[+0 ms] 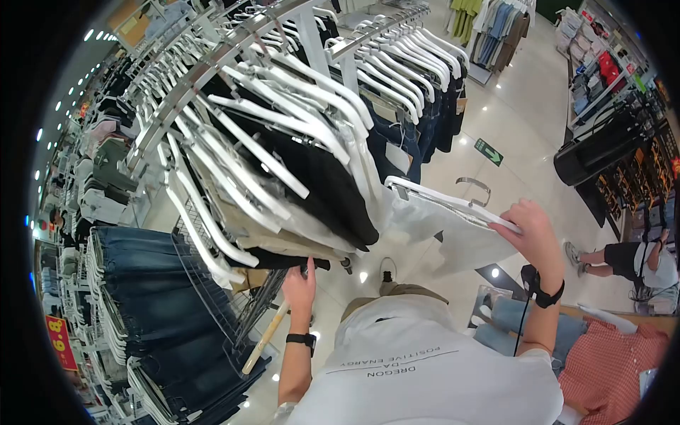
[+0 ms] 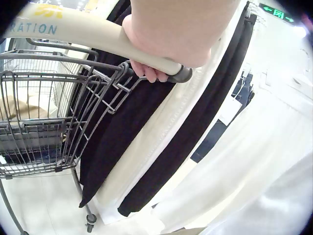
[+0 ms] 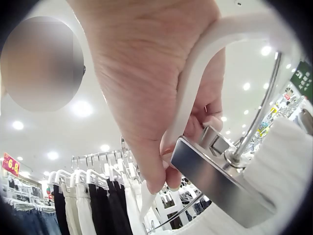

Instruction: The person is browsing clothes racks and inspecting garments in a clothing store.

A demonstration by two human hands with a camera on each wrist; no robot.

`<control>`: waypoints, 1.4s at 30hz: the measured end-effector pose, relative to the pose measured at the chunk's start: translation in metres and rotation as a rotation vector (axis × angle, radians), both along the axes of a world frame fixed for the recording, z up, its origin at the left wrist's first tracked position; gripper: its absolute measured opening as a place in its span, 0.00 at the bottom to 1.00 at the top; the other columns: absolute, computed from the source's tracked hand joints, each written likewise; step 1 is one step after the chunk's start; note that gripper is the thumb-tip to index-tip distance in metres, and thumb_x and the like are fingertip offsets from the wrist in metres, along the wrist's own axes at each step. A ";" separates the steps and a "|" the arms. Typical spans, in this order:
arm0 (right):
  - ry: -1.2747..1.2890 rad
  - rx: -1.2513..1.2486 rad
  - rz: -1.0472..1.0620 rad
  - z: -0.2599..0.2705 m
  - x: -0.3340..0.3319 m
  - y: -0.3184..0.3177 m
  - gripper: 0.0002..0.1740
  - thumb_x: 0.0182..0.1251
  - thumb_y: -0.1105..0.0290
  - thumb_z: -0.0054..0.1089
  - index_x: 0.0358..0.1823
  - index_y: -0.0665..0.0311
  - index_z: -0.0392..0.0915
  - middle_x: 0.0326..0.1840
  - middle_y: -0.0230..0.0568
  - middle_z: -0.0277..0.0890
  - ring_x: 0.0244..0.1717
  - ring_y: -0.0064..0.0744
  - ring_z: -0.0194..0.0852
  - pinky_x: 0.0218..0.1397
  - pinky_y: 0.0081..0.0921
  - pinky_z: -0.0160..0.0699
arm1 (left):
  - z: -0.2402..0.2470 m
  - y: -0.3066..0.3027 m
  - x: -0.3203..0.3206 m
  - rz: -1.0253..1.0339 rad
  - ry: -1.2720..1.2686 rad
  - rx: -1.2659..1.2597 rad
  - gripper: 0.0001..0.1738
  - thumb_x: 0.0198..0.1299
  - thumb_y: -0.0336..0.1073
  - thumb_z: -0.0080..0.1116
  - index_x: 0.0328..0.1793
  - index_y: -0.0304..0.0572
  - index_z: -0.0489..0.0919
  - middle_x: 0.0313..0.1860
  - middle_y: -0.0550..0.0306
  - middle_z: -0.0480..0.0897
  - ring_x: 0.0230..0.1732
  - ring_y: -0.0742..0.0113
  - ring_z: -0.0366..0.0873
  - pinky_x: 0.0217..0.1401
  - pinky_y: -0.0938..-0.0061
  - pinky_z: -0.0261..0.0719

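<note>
My left hand [image 1: 299,282] grips the beige handle [image 2: 93,36] of a wire shopping cart [image 2: 44,117], its fingers [image 2: 151,72] curled round the bar near its dark end cap. My right hand [image 1: 530,228] holds a white hanger [image 1: 453,203] carrying a light grey garment [image 1: 439,234], lifted off to the right of the rack. In the right wrist view the fingers [image 3: 161,147] wrap the white hanger arm [image 3: 195,83] beside its metal clip [image 3: 220,181] and hook.
A metal rail [image 1: 205,71] packed with white hangers and dark and cream clothes [image 1: 312,177] stands ahead. Folded jeans [image 1: 156,297] fill shelves on the left. A person [image 1: 630,258] crouches at the right. A red checked garment [image 1: 609,361] lies lower right.
</note>
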State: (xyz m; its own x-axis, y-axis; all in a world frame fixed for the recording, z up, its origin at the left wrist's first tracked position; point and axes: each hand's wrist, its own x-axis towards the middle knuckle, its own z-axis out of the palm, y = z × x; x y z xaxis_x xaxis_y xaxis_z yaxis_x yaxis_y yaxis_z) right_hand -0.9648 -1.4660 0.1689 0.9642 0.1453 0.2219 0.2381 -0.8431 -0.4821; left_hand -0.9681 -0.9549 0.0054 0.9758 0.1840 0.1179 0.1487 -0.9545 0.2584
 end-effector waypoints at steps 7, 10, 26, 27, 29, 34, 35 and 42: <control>-0.020 -0.005 0.073 0.046 -0.055 0.032 0.12 0.54 0.68 0.80 0.30 0.67 0.85 0.23 0.39 0.72 0.29 0.41 0.67 0.33 0.37 0.68 | 0.009 0.015 -0.023 -0.172 -0.248 -0.317 0.12 0.71 0.34 0.63 0.50 0.31 0.78 0.51 0.40 0.76 0.53 0.42 0.76 0.57 0.56 0.75; -0.016 0.016 0.114 0.065 -0.077 0.047 0.11 0.54 0.68 0.80 0.30 0.67 0.86 0.22 0.39 0.71 0.28 0.40 0.65 0.31 0.36 0.65 | 0.040 0.006 -0.042 -0.359 -0.348 -0.393 0.10 0.72 0.33 0.60 0.52 0.33 0.78 0.52 0.43 0.76 0.56 0.46 0.75 0.61 0.57 0.75; -0.164 0.154 0.424 0.098 -0.138 0.131 0.11 0.50 0.73 0.81 0.30 0.69 0.85 0.20 0.38 0.70 0.24 0.36 0.62 0.27 0.33 0.56 | 0.180 -0.022 -0.129 -0.457 -0.210 -1.381 0.24 0.83 0.51 0.46 0.60 0.36 0.77 0.52 0.60 0.77 0.50 0.77 0.72 0.55 0.79 0.70; -0.152 0.162 0.432 0.099 -0.139 0.135 0.11 0.50 0.73 0.81 0.31 0.70 0.85 0.20 0.38 0.70 0.24 0.36 0.62 0.26 0.33 0.56 | 0.185 -0.019 -0.132 -0.443 -0.223 -1.377 0.24 0.83 0.51 0.46 0.60 0.36 0.77 0.52 0.60 0.77 0.50 0.77 0.72 0.55 0.79 0.70; -0.141 0.171 0.459 0.099 -0.139 0.144 0.11 0.50 0.73 0.81 0.31 0.70 0.85 0.20 0.38 0.70 0.23 0.35 0.63 0.26 0.32 0.56 | 0.194 -0.014 -0.138 -0.475 -0.351 -1.380 0.17 0.82 0.45 0.51 0.56 0.36 0.78 0.46 0.65 0.77 0.42 0.82 0.71 0.46 0.84 0.68; -0.138 0.241 0.485 0.102 -0.142 0.166 0.10 0.52 0.74 0.79 0.31 0.70 0.85 0.19 0.38 0.70 0.22 0.34 0.64 0.26 0.30 0.57 | 0.218 -0.003 -0.157 -0.320 -0.488 -1.343 0.16 0.80 0.41 0.56 0.41 0.36 0.80 0.35 0.71 0.70 0.34 0.84 0.60 0.33 0.83 0.55; -0.140 0.241 0.497 0.103 -0.143 0.169 0.10 0.52 0.74 0.79 0.31 0.70 0.85 0.19 0.38 0.70 0.22 0.34 0.64 0.26 0.30 0.57 | 0.225 -0.002 -0.159 -0.299 -0.501 -1.329 0.17 0.80 0.42 0.57 0.40 0.36 0.79 0.34 0.72 0.70 0.33 0.85 0.59 0.32 0.83 0.54; -0.295 0.184 0.525 0.121 -0.142 0.195 0.09 0.54 0.76 0.79 0.33 0.70 0.85 0.21 0.37 0.71 0.23 0.34 0.64 0.26 0.30 0.58 | 0.234 0.019 -0.161 -0.200 -0.589 -1.300 0.17 0.78 0.45 0.60 0.41 0.38 0.78 0.30 0.73 0.69 0.31 0.85 0.59 0.31 0.83 0.55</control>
